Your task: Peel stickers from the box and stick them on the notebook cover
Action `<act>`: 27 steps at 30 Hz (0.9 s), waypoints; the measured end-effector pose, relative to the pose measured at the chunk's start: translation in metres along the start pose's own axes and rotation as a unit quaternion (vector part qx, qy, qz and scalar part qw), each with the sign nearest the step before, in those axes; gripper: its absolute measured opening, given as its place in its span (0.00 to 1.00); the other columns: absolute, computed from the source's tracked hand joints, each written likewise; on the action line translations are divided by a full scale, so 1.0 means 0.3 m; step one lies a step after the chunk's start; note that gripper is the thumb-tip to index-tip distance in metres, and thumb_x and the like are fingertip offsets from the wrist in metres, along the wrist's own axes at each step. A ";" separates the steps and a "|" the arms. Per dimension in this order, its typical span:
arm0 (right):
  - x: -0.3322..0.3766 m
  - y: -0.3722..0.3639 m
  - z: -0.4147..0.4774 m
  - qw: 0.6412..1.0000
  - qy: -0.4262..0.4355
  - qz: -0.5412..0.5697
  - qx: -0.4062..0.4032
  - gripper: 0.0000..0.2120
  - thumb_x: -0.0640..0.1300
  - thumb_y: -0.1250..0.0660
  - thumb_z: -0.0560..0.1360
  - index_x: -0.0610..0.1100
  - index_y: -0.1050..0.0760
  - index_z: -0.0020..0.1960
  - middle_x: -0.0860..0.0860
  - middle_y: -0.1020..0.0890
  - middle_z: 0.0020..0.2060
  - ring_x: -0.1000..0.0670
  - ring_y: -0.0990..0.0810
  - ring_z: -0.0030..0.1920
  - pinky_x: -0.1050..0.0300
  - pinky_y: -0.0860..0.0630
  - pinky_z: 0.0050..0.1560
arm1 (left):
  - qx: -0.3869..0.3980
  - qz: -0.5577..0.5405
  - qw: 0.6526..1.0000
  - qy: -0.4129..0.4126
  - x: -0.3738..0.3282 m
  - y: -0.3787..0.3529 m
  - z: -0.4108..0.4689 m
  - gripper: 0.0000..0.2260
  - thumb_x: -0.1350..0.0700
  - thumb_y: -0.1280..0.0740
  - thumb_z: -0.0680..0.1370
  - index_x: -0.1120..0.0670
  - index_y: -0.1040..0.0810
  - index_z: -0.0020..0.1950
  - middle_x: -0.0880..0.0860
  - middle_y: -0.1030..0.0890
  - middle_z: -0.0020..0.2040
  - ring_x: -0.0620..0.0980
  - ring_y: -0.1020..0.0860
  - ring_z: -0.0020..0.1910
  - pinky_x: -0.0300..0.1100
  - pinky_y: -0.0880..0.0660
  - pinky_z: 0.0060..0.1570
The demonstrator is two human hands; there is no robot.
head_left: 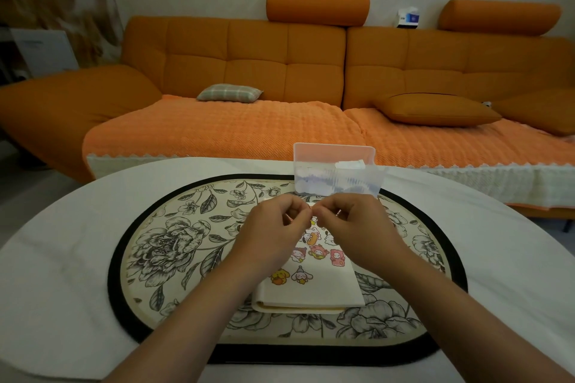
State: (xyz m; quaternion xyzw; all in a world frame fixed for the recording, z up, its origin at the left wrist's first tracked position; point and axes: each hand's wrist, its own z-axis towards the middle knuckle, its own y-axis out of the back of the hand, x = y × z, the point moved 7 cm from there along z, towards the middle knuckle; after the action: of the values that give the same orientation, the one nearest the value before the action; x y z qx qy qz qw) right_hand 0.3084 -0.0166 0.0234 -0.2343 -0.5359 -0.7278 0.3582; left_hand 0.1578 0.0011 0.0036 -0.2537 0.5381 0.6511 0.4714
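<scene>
Mid-frame, the left hand (275, 228) and right hand (353, 225) pinch a small pale bit (312, 212) between them above the notebook (314, 289); the clear box (334, 152) behind holds white sheets (350, 164).

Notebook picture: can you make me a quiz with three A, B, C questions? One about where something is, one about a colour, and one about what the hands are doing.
1. Where is the clear box?
A. On a chair
B. On the table, beyond the notebook
C. On the floor

2. What colour is the sofa?
A. Blue
B. Green
C. Orange

3. What are the left hand and right hand doing?
A. Lying flat on the table
B. Pinching a tiny piece between them over the notebook
C. Holding a pen

Answers:
1 B: the box stands at the far edge of the mat, behind the notebook.
2 C: its back and seat cover are orange.
3 B: the curled fingertips of both hands meet above the stickered cover.
</scene>
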 end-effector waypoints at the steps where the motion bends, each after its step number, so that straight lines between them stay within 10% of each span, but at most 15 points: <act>1: 0.000 0.000 0.000 1.000 -0.004 0.018 0.001 0.09 0.47 0.32 0.79 0.55 0.17 0.42 0.57 0.17 0.34 0.44 0.21 0.30 0.53 0.23 0.28 | 0.003 -0.001 1.000 0.000 -0.003 0.000 0.000 0.07 0.52 0.33 0.80 0.48 0.19 0.42 0.45 0.20 0.33 0.39 0.27 0.28 0.41 0.28 0.32; 7: -0.004 0.000 0.001 0.995 -0.031 0.088 0.029 0.07 0.46 0.31 0.78 0.50 0.15 0.44 0.54 0.15 0.36 0.55 0.23 0.27 0.64 0.28 0.28 | 0.011 0.007 1.000 -0.007 -0.011 0.004 0.001 0.07 0.51 0.34 0.81 0.47 0.20 0.44 0.43 0.20 0.35 0.40 0.26 0.31 0.41 0.26 0.33; 20: 0.014 0.006 -0.007 0.999 -0.010 0.031 -0.005 0.12 0.45 0.31 0.78 0.56 0.17 0.37 0.52 0.16 0.32 0.43 0.20 0.30 0.51 0.22 0.29 | -0.002 0.057 0.998 -0.016 -0.018 0.001 -0.011 0.07 0.49 0.35 0.81 0.44 0.22 0.43 0.46 0.18 0.37 0.42 0.23 0.33 0.49 0.21 0.36; 27: 0.011 0.004 -0.011 0.995 -0.055 0.087 0.018 0.10 0.44 0.33 0.80 0.45 0.17 0.42 0.59 0.22 0.23 0.59 0.30 0.19 0.68 0.35 0.21 | 0.019 0.000 1.000 -0.011 -0.010 -0.011 -0.004 0.08 0.50 0.36 0.82 0.46 0.23 0.43 0.44 0.23 0.33 0.41 0.28 0.29 0.48 0.25 0.31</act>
State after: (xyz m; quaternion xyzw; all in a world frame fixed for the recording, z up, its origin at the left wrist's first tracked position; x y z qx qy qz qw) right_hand 0.3073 -0.0207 0.0256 -0.3131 -0.5456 -0.6700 0.3943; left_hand 0.1620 -0.0011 0.0042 -0.2376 0.5451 0.6433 0.4822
